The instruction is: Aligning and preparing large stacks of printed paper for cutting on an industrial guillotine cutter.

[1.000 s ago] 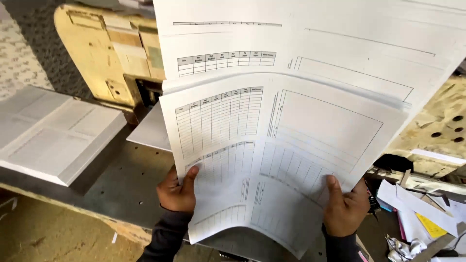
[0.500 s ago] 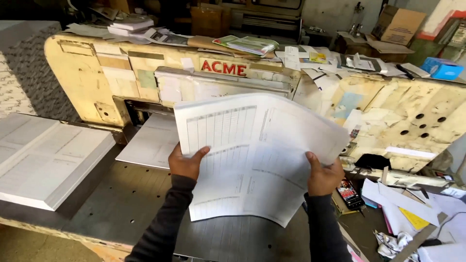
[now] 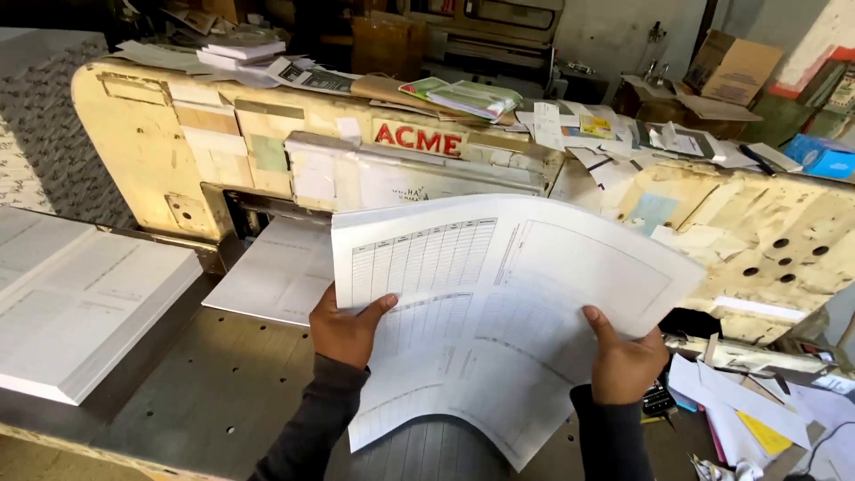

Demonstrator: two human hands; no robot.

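Both hands, left hand (image 3: 346, 331) and right hand (image 3: 626, 361), grip a bowed sheaf of printed sheets (image 3: 499, 312) above the steel worktop (image 3: 223, 383); keeping the fingers clenched evenly should stop the sheets fanning.

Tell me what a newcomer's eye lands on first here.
First, the bent sheaf of printed forms in the middle, held at its lower edges by the left hand and right hand. Behind it stands the worn yellow cutting machine, its top strewn with papers, and a tall white paper stack lies at left.
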